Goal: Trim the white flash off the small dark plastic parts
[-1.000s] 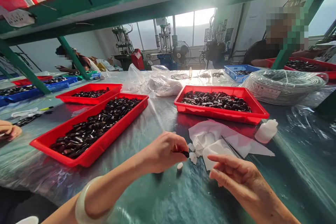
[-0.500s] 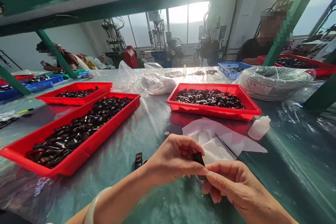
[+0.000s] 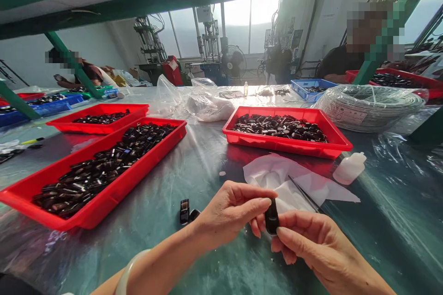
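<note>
Between hands [image 3: 223, 214] [image 3: 313, 242], black piece [image 3: 272, 217]; labelled coil [image 3: 384, 109]

We saw the black piece [image 3: 272, 217] only partly, since the left hand [image 3: 232, 207] and right hand [image 3: 313, 235] covered some of it. The left forearm [image 3: 173, 250] hid part of another piece [image 3: 194, 214]. We found the label [image 3: 349, 115] too small to read.

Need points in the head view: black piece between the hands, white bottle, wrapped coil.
Black piece [image 3: 272, 218]: head view, middle of its dark face.
White bottle [image 3: 348, 169]: head view, middle of its body.
Wrapped coil [image 3: 375, 111]: head view, side of the windings, under clear plastic.
</note>
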Demonstrator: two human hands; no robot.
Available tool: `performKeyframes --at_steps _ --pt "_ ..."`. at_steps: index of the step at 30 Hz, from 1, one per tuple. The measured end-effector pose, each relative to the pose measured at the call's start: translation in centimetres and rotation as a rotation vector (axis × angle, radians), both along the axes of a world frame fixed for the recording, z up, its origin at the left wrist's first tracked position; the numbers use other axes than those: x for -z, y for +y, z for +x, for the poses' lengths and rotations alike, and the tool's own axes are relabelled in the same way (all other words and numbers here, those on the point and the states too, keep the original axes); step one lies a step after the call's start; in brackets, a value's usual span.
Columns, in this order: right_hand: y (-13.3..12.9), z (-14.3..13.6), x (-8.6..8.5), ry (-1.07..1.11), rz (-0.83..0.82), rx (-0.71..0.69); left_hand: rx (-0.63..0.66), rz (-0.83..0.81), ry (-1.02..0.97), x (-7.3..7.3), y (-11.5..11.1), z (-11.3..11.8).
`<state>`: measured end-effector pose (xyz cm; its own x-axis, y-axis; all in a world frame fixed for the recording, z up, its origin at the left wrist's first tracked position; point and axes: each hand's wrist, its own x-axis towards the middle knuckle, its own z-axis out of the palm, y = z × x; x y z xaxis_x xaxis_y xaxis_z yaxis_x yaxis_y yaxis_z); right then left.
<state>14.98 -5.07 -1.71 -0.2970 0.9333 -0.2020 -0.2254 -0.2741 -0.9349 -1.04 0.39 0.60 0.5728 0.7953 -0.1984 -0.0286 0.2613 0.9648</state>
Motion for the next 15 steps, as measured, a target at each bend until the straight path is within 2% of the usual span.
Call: performKeyframes --at_steps 8,10,15 --pt "-0.55 -0.29 -0.07 -0.068 0.065 0.181 -0.042 0.093 0.055 0.22 0.02 -0.16" --pt "-0.52 -0.04 -0.12 -0.074 0.074 0.149 -0.044 0.136 0.079 0.09 0.01 -0.22" --pt "-0.28 0.58 -0.42 -0.048 0.036 -0.027 -0.025 0.157 0.093 -0.19 -0.28 -0.18"
